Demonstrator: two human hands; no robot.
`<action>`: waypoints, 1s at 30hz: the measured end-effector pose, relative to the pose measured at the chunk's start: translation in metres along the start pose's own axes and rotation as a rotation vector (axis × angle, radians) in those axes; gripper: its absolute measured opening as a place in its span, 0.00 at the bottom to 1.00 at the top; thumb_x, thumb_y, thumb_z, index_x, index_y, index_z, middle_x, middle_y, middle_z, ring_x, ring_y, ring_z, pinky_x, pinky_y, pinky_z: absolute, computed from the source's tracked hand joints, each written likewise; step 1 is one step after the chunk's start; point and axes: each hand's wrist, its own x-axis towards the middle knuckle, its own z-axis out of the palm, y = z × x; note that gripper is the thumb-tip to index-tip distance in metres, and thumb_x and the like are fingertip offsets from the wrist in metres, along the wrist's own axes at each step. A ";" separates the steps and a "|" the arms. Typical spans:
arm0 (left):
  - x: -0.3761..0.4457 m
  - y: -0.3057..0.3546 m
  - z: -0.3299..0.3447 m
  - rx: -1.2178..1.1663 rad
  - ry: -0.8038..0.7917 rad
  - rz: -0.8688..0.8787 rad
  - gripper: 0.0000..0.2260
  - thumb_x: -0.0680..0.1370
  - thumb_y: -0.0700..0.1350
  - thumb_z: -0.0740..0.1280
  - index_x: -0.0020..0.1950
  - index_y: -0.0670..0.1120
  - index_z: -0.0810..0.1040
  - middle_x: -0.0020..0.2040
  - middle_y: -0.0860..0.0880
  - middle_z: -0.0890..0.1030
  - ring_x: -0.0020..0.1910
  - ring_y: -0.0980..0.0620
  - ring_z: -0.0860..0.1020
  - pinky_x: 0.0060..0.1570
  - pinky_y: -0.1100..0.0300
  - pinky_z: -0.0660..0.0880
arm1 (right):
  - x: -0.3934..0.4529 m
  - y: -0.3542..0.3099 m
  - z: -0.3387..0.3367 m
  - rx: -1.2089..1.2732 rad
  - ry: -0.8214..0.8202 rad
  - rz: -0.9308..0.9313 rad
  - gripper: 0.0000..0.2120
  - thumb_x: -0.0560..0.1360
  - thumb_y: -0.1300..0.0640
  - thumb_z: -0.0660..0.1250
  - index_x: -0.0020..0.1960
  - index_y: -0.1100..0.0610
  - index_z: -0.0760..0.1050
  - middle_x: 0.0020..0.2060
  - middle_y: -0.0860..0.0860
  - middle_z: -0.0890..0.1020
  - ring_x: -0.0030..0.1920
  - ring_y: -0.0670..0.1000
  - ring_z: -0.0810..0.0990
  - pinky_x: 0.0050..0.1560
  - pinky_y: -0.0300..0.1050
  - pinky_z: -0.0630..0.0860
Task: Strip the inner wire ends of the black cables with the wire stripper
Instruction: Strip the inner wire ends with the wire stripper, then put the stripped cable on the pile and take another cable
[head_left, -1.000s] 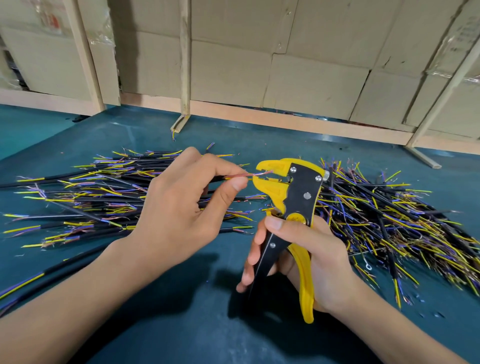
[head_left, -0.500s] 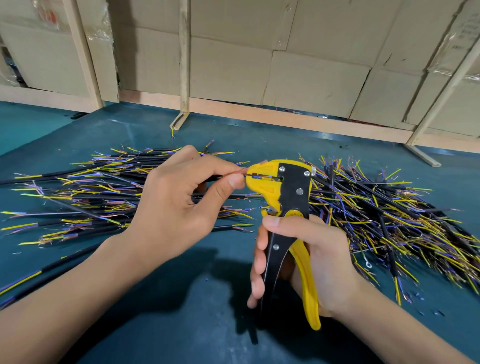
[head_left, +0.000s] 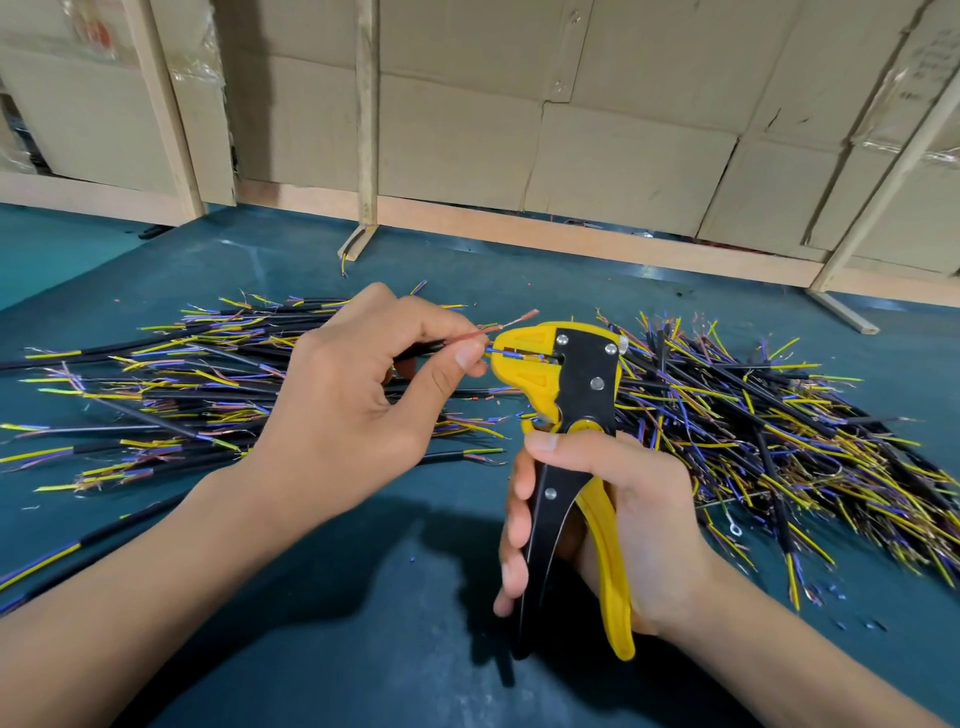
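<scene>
My left hand (head_left: 358, 395) pinches a black cable (head_left: 423, 347) between thumb and forefinger. Its blue and yellow inner wires (head_left: 514, 355) lie inside the yellow jaws of the wire stripper (head_left: 566, 374), while a pink wire (head_left: 511, 321) with a bare copper end sticks up above the jaws. My right hand (head_left: 618, 519) grips the stripper's black and yellow handles, holding the tool upright above the table.
One pile of black cables (head_left: 171, 384) with coloured inner wires lies on the teal table (head_left: 363, 597) behind my left hand, another pile (head_left: 769, 436) to the right of the stripper. Cardboard panels (head_left: 597, 130) and wooden frames stand behind.
The pink wire that lay at the jaws is now out, above them, with a bare end. Blue and yellow wires now sit in the jaws. Both hands stayed in about the same place.
</scene>
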 end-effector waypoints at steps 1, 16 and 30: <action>0.000 0.000 -0.001 0.026 0.001 0.019 0.05 0.81 0.45 0.68 0.51 0.47 0.84 0.45 0.59 0.81 0.44 0.46 0.79 0.45 0.51 0.75 | 0.000 0.000 0.000 -0.004 -0.002 -0.002 0.15 0.65 0.52 0.73 0.36 0.64 0.76 0.29 0.62 0.75 0.26 0.61 0.78 0.34 0.61 0.80; 0.001 0.002 -0.002 0.102 0.008 0.086 0.06 0.80 0.42 0.69 0.52 0.43 0.85 0.45 0.62 0.78 0.41 0.46 0.76 0.44 0.62 0.72 | 0.000 0.000 0.001 -0.017 0.009 -0.028 0.13 0.67 0.54 0.71 0.35 0.64 0.75 0.28 0.61 0.74 0.25 0.60 0.77 0.33 0.59 0.80; 0.025 -0.012 -0.010 0.355 0.040 0.172 0.08 0.81 0.38 0.69 0.58 0.43 0.84 0.51 0.43 0.79 0.52 0.42 0.75 0.56 0.55 0.71 | 0.014 0.005 -0.010 0.277 0.024 0.033 0.18 0.74 0.46 0.68 0.41 0.62 0.78 0.36 0.61 0.78 0.36 0.62 0.82 0.45 0.64 0.81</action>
